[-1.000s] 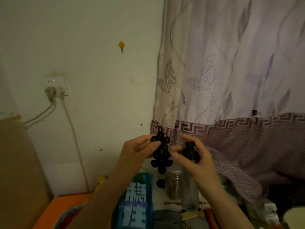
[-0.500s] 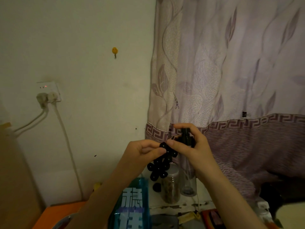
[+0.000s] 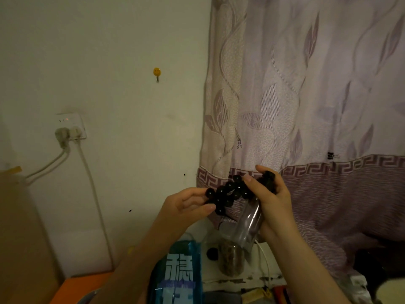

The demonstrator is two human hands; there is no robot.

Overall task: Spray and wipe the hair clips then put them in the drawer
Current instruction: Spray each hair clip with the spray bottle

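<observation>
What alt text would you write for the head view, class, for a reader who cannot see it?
A left hand pinches a black beaded hair clip while the right hand grips a clear spray bottle tilted beside it, before a patterned curtain.

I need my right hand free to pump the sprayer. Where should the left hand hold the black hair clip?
Probably by its lower-left end, coming from the left, as the left hand pinches it now. The hair clip lies long and slanted, its upper end against the right hand gripping the spray bottle.
</observation>
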